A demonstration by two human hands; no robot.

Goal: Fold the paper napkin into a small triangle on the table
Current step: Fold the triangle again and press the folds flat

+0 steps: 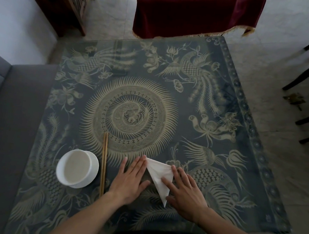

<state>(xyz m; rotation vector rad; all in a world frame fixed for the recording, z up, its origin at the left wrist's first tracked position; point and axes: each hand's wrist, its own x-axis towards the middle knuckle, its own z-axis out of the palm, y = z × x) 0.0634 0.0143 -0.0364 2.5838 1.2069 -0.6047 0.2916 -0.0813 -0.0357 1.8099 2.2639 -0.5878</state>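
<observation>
A person's 2 bare hands press flat on a white paper napkin [158, 177] already folded into a long triangle, which lies on the near part of a glass-topped table [229, 99] spread with a dark blue cloth patterned in pale gold birds, flowers and a sunburst circle. The left hand [132, 178] lies palm down with its fingers straight and together, touching the napkin's left folded edge – it grips nothing. The right hand [186, 193] is spread open too, fingers extended, its forefinger and thumb resting on the paper near the triangle's right side and lower point. Just left of the left hand, a pair of wooden chopsticks [103, 162] lies side by side, pointing away from the person, and beside them stands a white bowl [77, 167] – whether it holds anything cannot be told. A grey sofa [3, 117] flanks the table's left edge; a dark red cloth [197, 11] with a gold fringe hangs beyond the far edge
</observation>
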